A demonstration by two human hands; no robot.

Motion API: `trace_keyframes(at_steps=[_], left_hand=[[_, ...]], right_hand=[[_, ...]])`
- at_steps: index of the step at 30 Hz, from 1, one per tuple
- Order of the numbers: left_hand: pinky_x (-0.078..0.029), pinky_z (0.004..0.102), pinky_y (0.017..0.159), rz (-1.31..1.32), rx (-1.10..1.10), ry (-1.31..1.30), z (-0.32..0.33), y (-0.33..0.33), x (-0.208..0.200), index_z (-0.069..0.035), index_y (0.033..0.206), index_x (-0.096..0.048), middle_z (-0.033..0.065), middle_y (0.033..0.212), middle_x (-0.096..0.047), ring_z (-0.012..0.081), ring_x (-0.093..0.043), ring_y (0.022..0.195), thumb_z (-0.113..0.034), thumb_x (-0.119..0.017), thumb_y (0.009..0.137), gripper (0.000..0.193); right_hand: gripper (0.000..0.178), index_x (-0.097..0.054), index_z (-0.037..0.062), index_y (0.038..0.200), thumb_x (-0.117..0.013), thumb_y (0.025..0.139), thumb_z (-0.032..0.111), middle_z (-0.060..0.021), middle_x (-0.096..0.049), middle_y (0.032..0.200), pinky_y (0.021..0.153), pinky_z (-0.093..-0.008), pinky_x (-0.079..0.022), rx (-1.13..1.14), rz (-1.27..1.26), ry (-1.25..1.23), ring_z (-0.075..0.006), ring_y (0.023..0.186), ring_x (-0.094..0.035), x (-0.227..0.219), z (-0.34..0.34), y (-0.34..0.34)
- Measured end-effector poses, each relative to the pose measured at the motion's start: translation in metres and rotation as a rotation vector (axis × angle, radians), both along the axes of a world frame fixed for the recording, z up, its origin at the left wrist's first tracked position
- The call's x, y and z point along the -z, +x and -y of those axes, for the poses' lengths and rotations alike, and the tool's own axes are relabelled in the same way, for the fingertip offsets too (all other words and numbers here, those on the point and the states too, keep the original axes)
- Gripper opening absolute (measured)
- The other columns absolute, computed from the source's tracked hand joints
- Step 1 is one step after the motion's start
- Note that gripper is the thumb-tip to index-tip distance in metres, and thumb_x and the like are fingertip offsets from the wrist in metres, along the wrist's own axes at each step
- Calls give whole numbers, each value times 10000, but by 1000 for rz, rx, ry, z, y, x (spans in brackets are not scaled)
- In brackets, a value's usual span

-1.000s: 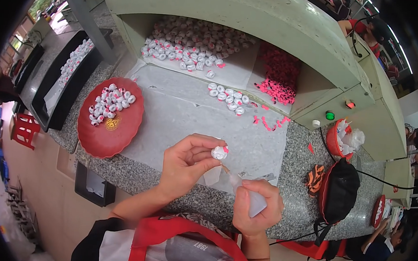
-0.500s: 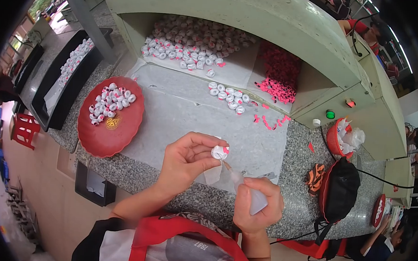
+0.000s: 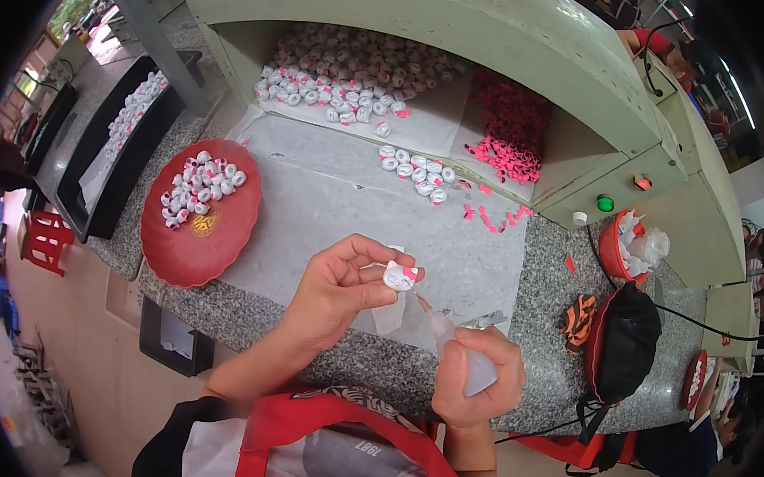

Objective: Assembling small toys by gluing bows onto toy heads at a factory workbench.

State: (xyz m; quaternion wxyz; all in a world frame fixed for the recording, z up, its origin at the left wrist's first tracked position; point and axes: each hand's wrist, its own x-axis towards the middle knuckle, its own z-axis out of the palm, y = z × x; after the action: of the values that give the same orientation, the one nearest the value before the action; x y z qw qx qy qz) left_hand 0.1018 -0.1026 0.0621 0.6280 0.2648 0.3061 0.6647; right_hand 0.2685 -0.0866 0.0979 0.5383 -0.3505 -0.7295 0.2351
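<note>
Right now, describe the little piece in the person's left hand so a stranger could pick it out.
Start at the grey speckled counter. Above its near edge, the left hand pinches a small white figure. Unlike the loose ones on the red plate, it is held up and has a pink bow on it.

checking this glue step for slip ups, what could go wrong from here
1. The squeeze bottle in the right hand points its nozzle close to the left hand fingertips, so its contents could land on skin instead of the small white figure.
2. The figure with its pink bow is only pinched at its edge; it could slip onto the granite counter.
</note>
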Motion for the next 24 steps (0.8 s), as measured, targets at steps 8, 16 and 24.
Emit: trace_keyframes(at_steps=[8, 16, 24], left_hand=[[-423, 319, 880, -17, -5, 15, 0, -2, 0, 11, 999, -488, 151, 1064, -543, 232, -536, 1015, 125, -563, 712, 318], [-435, 304, 863, -1, 19, -12, -1, -3, 2, 15, 1004, -489, 151, 1066, -541, 222, -537, 1011, 121, -566, 715, 318], [-433, 328, 865, -110, -12, -107, -4, -7, 20, 30, 1078, -490, 141, 1025, -569, 251, -559, 981, 112, -569, 704, 391]], right_hand=[[194, -540, -15, 804, -611, 626, -44, -80, -592, 658, 425, -260, -418, -81, 43, 89, -181, 462, -535, -3, -4, 4], [93, -556, 12, 787, -579, 712, 64, -93, -592, 671, 524, -251, -441, -3, -4, -99, -148, 563, -556, 1, 0, -2], [189, -481, -7, 881, -562, 712, 8, -51, -547, 643, 491, -242, -449, 105, -208, -841, -118, 580, -534, 85, -75, 25]])
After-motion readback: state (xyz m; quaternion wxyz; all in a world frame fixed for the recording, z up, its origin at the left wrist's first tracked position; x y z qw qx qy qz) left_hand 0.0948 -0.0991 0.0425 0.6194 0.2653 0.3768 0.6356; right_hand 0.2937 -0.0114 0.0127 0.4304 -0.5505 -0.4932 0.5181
